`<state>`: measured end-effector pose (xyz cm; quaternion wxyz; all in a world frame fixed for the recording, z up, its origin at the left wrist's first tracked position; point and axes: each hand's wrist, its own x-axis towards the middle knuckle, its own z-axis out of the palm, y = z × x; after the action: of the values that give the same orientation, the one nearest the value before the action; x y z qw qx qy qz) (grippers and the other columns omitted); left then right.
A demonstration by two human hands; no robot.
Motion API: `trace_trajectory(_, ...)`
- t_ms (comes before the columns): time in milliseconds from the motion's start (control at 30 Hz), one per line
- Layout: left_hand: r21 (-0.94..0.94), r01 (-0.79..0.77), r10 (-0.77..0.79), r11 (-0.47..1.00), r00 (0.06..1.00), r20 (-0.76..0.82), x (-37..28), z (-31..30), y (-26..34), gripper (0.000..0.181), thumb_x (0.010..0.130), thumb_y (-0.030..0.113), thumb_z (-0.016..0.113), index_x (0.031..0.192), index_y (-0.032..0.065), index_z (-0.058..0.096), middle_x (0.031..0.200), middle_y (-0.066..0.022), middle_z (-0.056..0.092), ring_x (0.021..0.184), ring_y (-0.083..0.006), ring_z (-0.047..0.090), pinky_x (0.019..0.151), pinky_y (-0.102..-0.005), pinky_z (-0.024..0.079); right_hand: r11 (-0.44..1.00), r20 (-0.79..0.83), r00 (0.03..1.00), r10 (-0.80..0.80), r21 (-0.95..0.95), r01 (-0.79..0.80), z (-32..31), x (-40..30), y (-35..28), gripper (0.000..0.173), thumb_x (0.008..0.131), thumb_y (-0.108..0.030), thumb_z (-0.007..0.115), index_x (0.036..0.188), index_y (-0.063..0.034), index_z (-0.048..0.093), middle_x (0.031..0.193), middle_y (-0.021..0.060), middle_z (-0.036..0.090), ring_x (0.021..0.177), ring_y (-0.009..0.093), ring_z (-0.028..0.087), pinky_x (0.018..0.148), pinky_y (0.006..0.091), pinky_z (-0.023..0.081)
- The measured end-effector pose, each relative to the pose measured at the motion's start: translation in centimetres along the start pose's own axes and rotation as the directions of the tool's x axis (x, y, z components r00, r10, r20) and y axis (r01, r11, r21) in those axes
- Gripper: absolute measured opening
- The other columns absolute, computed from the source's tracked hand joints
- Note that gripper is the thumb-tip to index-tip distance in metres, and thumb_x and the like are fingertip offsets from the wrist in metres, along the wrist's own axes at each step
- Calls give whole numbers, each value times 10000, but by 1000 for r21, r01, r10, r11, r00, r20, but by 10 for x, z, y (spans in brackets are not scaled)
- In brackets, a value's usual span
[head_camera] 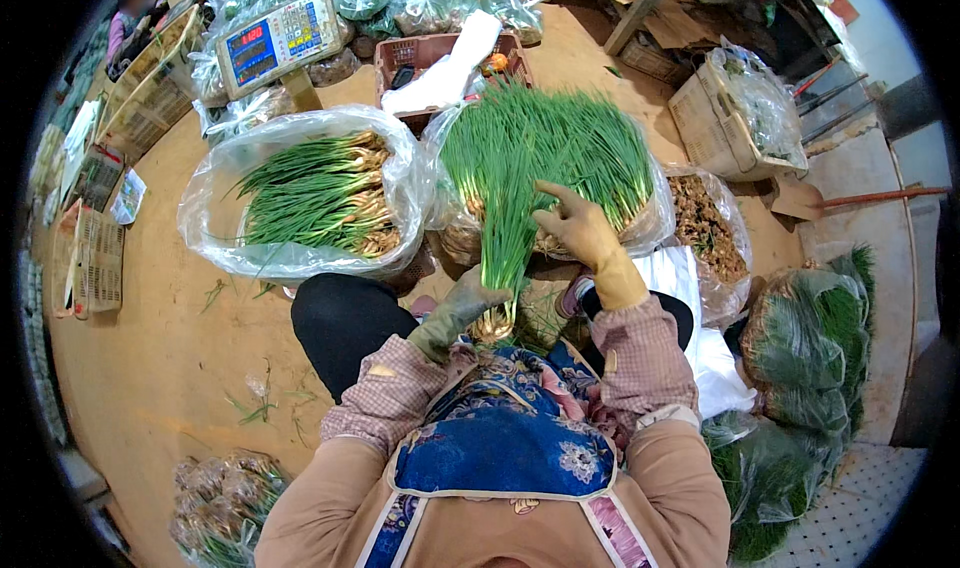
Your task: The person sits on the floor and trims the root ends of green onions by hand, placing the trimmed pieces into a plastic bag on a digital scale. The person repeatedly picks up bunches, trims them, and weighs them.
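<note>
My left hand point(464, 302), in a grey-green glove, grips a bunch of green onions point(501, 257) low on the stems, just above the pale root ends. The bunch's green tops point away from me. To its right my right hand point(576, 223), in a yellowish glove, has its fingers apart and bent, with nothing visibly held. Behind both hands lies a large heap of green onions point(592, 129) in a plastic-lined container. On the left, another plastic-lined container point(191, 208) holds a layer of green onions point(319, 193), bulbs facing right.
A digital scale point(279, 39) stands behind the left container. Beyond the heap is a reddish-brown crate point(386, 62) with a white bag. At right are a bag of brown scraps point(709, 227), a shovel point(799, 197) and bagged greens point(795, 335). A person point(131, 24) sits far left.
</note>
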<state>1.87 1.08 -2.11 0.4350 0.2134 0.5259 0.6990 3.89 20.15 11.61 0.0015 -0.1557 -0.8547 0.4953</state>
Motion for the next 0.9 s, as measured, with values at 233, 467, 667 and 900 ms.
trace_trajectory(233,-26,-22,23,999,999,39,-2,-3,1,585,688,260,734,1136,-2,463,1053,-62,550,950,-150,519,820,-286,434,879,334,903,272,295,-374,6,19,22,275,754,-129,635,985,-5,552,679,80,608,532,116,548,451,221,421)
trace_trajectory(467,-119,60,-54,991,997,56,-3,-2,1,611,664,239,753,1158,17,469,1070,-62,557,953,-157,527,835,-307,430,891,188,951,245,344,-297,16,11,21,126,784,-135,601,821,-21,564,640,44,591,522,99,533,464,215,424)
trace_trajectory(667,-192,29,-12,981,996,88,4,-5,-3,586,673,207,748,1152,17,469,1057,-50,554,948,-149,522,835,-291,424,987,-155,986,58,160,-33,27,6,32,150,809,-169,566,827,-20,560,644,41,572,529,97,506,466,227,413)
trace_trajectory(900,-45,-2,6,999,996,84,-8,-7,11,581,669,217,748,1142,4,486,1042,-50,562,928,-141,516,822,-293,427,809,42,990,132,573,-132,-44,-24,25,241,834,-263,558,848,-24,585,679,41,590,570,80,505,494,207,401)
